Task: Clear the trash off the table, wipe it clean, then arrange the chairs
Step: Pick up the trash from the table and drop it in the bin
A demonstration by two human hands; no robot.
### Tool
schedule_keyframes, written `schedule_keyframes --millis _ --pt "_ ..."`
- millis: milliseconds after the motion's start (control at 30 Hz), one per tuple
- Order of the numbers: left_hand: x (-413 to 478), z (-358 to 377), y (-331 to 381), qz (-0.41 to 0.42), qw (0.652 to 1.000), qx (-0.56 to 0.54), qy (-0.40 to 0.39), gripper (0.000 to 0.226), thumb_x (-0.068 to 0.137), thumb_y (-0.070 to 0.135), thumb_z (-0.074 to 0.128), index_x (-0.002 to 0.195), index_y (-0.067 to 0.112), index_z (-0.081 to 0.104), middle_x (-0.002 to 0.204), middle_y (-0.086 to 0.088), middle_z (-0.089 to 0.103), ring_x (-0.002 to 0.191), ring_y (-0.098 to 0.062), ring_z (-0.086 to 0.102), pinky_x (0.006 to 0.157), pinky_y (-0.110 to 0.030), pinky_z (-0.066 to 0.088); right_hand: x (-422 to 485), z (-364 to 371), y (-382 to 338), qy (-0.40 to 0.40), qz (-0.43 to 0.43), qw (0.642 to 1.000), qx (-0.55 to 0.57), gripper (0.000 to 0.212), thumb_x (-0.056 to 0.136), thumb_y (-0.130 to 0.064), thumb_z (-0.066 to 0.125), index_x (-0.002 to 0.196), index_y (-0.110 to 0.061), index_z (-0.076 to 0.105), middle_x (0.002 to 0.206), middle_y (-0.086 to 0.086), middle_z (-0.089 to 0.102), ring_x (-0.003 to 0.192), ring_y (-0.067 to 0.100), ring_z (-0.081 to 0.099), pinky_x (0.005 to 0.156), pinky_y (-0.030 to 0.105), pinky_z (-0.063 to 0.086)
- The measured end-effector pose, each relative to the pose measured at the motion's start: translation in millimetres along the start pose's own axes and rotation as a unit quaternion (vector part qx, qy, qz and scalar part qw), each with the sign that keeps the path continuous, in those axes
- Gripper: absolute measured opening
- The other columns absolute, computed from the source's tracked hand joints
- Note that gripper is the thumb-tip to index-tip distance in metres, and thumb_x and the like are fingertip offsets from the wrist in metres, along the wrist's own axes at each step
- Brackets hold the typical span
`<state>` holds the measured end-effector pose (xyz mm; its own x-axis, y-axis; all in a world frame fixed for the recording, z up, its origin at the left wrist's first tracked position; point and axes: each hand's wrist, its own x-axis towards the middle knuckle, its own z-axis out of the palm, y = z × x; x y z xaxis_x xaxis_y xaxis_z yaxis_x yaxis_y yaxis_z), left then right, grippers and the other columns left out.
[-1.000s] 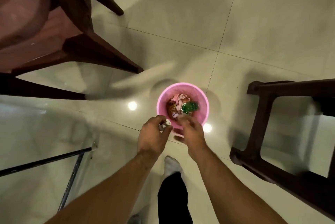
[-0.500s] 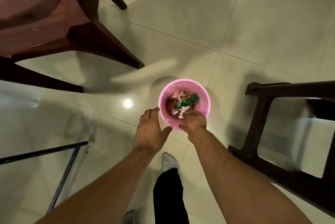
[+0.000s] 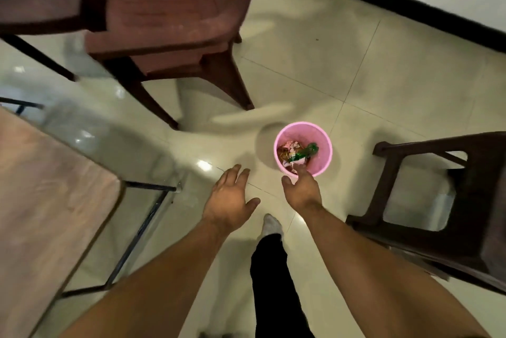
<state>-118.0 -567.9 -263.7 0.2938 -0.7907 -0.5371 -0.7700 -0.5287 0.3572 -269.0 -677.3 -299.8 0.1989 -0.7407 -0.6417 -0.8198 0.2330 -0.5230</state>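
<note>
Both hands are empty above the tiled floor (image 3: 383, 69): the left hand (image 3: 230, 200) is spread flat with fingers loose, clear of everything, and the right hand (image 3: 301, 190) is open too, its fingertips reaching to the near rim of the pink bin (image 3: 323, 140), holding nothing. The trash (image 3: 297, 153) lies inside that bin, a green wrapper or bottle on top of crumpled paper and foil, so the clearing step looks finished or close to it, as far as this view shows. The table (image 3: 49, 195) fills the lower left, and the part of its wooden top in sight carries no litter, though most of it is out of frame. The wiping step seems to come next, and no cloth is visible anywhere here, so the next move probably calls for turning back to the table and finding something to wipe with. The chairs are not yet arranged: a reddish-brown chair (image 3: 169, 14) stands just beyond the table corner, and a dark brown chair (image 3: 443, 200) stands to the right, near the bin. A socked foot (image 3: 271, 224) stands between the forearms.
</note>
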Motion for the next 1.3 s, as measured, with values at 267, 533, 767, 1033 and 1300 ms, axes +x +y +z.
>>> schedule_keyframes --millis 267,533,767,1033,1300 --pt "-243 -40 -39 -0.035 0.993 -0.06 0.099 0.073 0.097 0.045 0.052 0.155 0.011 0.024 0.163 -0.012 0.022 0.151 -0.026 0.018 0.121 -0.038 0.02 -237 60 -58 -0.023 -0.12 0.992 -0.033 0.05 0.1 -0.036 0.047 0.145 -0.015 0.047 0.148 0.008 0.05 0.136 0.026 0.045 0.112 0.033 0.033" --pt "-499 -37 -153 -0.145 0.965 -0.099 0.194 0.076 0.095 0.042 0.057 0.155 0.011 0.022 0.161 -0.013 0.022 0.15 -0.028 0.02 0.12 -0.041 0.026 -468 179 -66 -0.104 -0.291 0.939 -0.152 0.049 0.101 -0.036 0.047 0.143 -0.012 0.048 0.145 0.008 0.052 0.135 0.025 0.045 0.114 0.033 0.034" --pt "-627 -44 -270 -0.283 0.915 -0.132 0.256 0.077 0.095 0.042 0.058 0.156 0.012 0.02 0.161 -0.011 0.023 0.147 -0.028 0.025 0.119 -0.039 0.026 -580 287 -110 -0.178 -0.457 0.841 -0.228 0.066 0.092 -0.05 0.032 0.145 -0.013 0.047 0.147 0.008 0.049 0.138 0.025 0.04 0.115 0.031 0.029" --pt "-701 -40 -416 -0.354 0.896 -0.115 0.242 0.083 0.088 0.056 0.051 0.155 0.016 0.023 0.159 -0.009 0.028 0.147 -0.026 0.026 0.118 -0.043 0.032 -637 421 -184 -0.204 -0.549 0.769 -0.254 0.059 0.094 -0.043 0.038 0.15 -0.023 0.04 0.161 0.002 0.029 0.147 0.018 0.023 0.122 0.038 0.02" --pt "-687 -111 -542 -0.285 0.938 -0.068 0.183 0.084 0.093 0.059 0.048 0.158 0.017 0.016 0.164 -0.009 0.017 0.152 -0.026 0.016 0.123 -0.042 0.02 -630 499 -263 -0.175 -0.511 0.8 -0.26 0.058 0.1 -0.041 0.042 0.154 -0.025 0.032 0.163 0.0 0.026 0.147 0.021 0.025 0.12 0.037 0.024"
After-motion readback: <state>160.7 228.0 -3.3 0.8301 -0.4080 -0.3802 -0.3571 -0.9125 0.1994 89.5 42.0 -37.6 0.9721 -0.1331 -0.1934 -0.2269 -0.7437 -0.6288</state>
